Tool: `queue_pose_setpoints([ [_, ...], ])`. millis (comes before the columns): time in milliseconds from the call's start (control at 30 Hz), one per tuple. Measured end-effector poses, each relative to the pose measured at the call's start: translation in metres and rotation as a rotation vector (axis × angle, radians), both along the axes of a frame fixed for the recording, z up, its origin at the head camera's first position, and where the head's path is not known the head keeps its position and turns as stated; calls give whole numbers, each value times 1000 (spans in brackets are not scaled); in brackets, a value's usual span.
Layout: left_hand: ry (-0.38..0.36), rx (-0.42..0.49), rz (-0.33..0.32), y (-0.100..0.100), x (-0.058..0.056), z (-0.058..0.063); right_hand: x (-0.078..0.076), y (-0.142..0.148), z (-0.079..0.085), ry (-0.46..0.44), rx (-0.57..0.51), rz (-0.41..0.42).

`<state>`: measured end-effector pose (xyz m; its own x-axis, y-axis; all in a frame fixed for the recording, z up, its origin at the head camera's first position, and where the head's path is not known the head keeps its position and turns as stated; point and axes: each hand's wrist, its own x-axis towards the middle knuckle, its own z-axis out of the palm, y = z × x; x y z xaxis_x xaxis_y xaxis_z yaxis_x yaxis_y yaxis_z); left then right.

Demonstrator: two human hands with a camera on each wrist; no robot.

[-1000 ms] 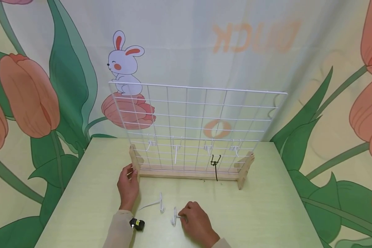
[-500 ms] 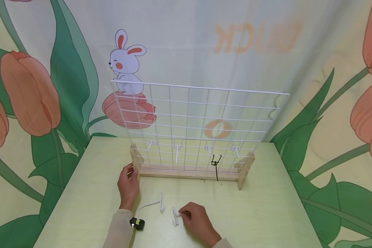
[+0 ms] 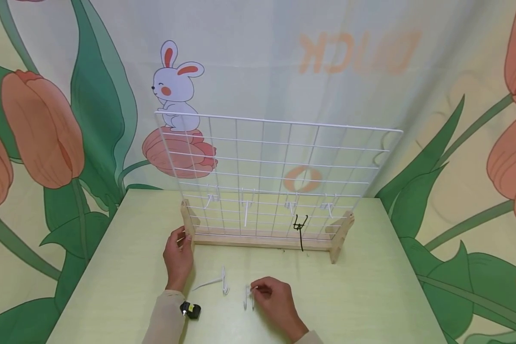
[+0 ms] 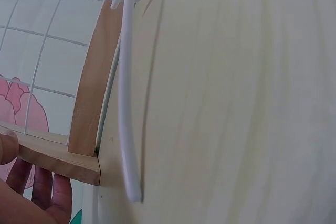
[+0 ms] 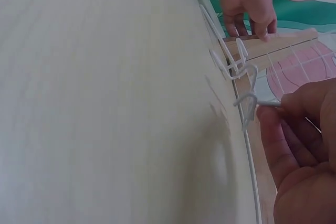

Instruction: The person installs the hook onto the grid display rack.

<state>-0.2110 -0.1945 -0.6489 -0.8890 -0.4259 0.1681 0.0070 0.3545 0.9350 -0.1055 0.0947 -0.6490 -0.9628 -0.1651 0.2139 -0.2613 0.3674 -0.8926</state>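
Observation:
A white wire grid panel [image 3: 279, 122] stands in a wooden base [image 3: 262, 242]. My left hand [image 3: 178, 260] grips the left wooden end piece [image 4: 63, 166]; the left wrist view shows the thumb on one side and fingers on the other. My right hand [image 3: 277, 303] pinches a white display hook [image 5: 252, 98] by its stem, with the double-pronged end pointing away from the fingers. Between the hands, a second white hook [image 3: 224, 283] lies on the table, its long arm [image 4: 126, 103] pointing left in the head view.
Several white hooks [image 3: 246, 212] hang in a row on the lower grid. A black hook [image 3: 300, 234] hangs lower, right of the middle. The pale table [image 3: 370, 301] meets a printed curtain [image 3: 258, 57] at the back. A black device [image 3: 191, 310] sits on my left wrist.
My right hand has turned the pinched hook, so its prongs now point toward me, and has lifted slightly. My left hand has stayed on the wooden end piece.

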Motion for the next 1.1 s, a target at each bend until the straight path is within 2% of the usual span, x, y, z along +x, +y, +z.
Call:
queue_pose_setpoints([
  [200, 3, 2, -4, 0, 0, 0, -4, 1, 3, 32, -58, 12],
  [400, 10, 3, 1, 0, -1, 0, -8, 2, 17, 94, -83, 0],
  [667, -19, 19, -9, 0, -1, 1, -15, 3, 34, 83, -139, -57],
  [1100, -39, 20, -10, 0, 2, 2, -34, 2, 63, 311, -130, -107],
])
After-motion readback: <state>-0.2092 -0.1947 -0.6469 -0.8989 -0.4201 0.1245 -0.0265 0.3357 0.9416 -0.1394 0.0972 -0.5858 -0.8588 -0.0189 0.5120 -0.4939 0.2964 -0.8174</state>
